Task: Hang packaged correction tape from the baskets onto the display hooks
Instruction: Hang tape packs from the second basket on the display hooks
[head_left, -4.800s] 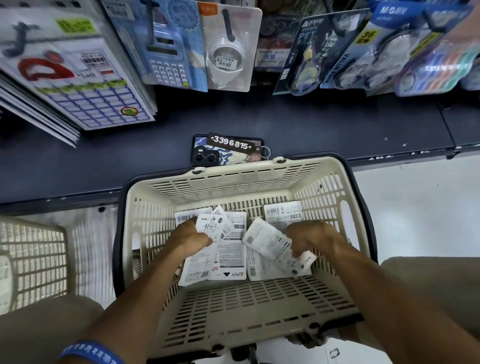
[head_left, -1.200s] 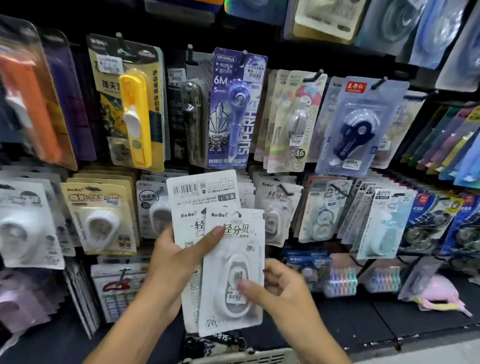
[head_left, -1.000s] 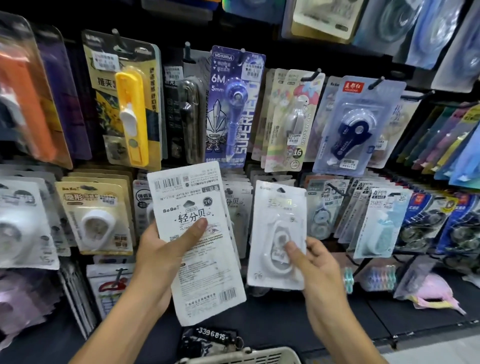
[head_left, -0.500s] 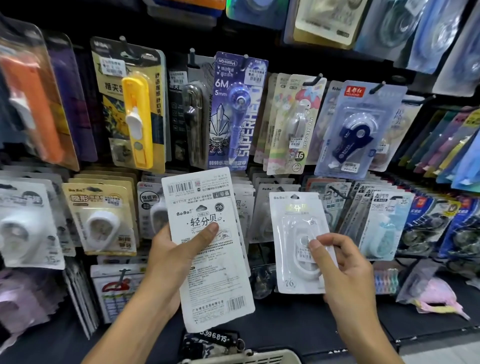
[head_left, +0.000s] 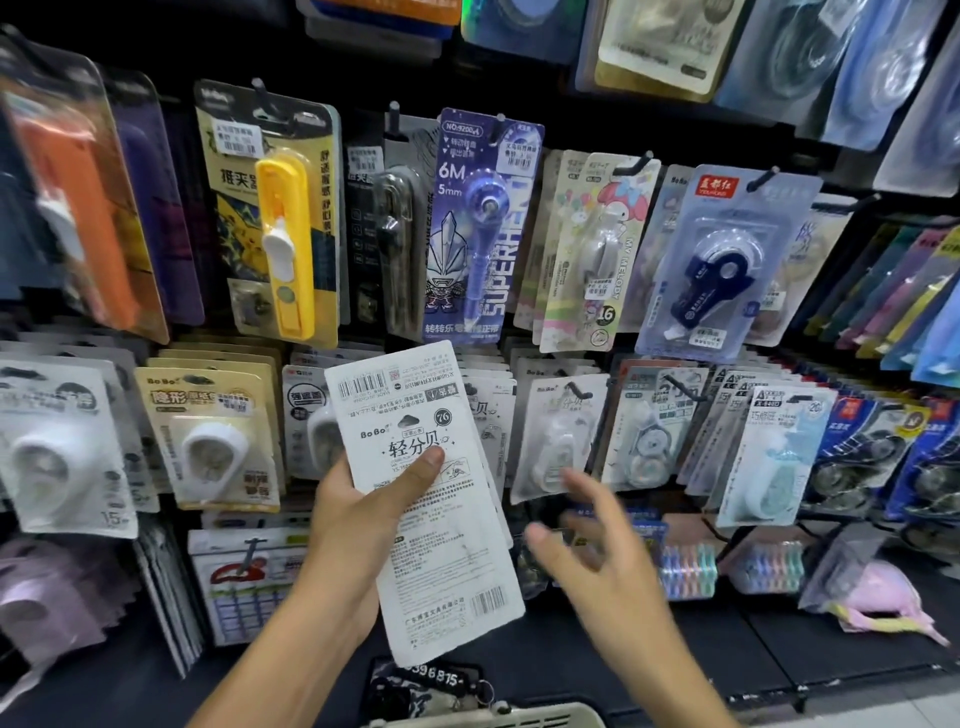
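Your left hand (head_left: 348, 525) grips the stacked correction tape packs (head_left: 431, 509), thumb across the front. Your right hand (head_left: 597, 551) hovers released, blurred, below a hung white pack (head_left: 558, 441). Crowded hooks surround both; basket rim (head_left: 493, 717) below.

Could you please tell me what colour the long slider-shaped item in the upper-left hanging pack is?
Bright yellow plastic slider item with a white button, clearest in the head view.

White correction tape pack (head_left: 423, 499), black print and barcodes. Yellow cutter (head_left: 283, 249) on yellow-black card. Purple-blue superhero card (head_left: 480, 234). Navy dispenser (head_left: 714, 280), pale blue backing.
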